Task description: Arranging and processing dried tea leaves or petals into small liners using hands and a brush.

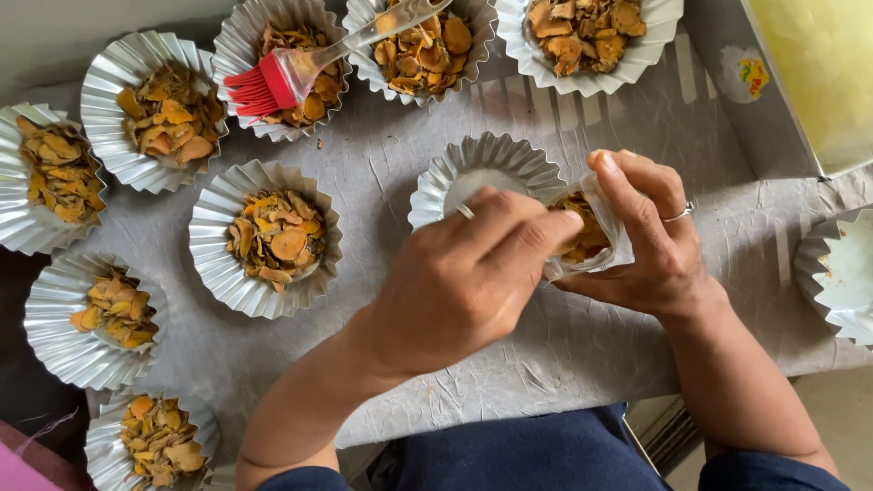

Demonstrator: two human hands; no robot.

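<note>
Your left hand (464,273) hides part of the empty foil cup (482,168). The foil cup at the right edge (837,273) is cut off.

Premises: a small food-preparation workplace. Evidence: a metal surface (382,164) covered with grey paper, rows of fluted foil cups (265,238) filled with dried orange-yellow slices, and a red pastry brush (273,80) above that cup.
</note>
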